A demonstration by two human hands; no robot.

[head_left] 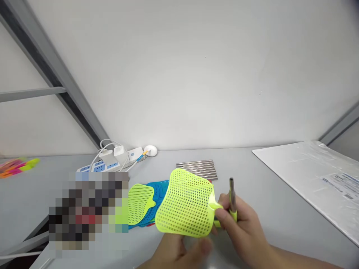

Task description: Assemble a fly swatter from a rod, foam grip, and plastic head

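My right hand [242,228] pinches a yellow-green fly swatter head [186,203] by its narrow neck. The same hand also holds a shiny metal tube [232,196], upright, with yellow-green plastic at its lower end. Below the swatter head is my left hand [182,250], partly covered by it; its thumb is smeared by motion and its other fingers are hidden, so I cannot tell whether it grips anything. Behind lies a pile of loose swatter heads, with a yellow-green one [140,203] on top of blue ones [159,188].
A row of metal tubes [199,169] lies near the wall. Back left are a power strip [99,167] with white plugs and a round white device [150,150]. A flat white wrapped package [311,175] lies at right. Colourful items [18,166] appear far left; pixelation covers the front left.
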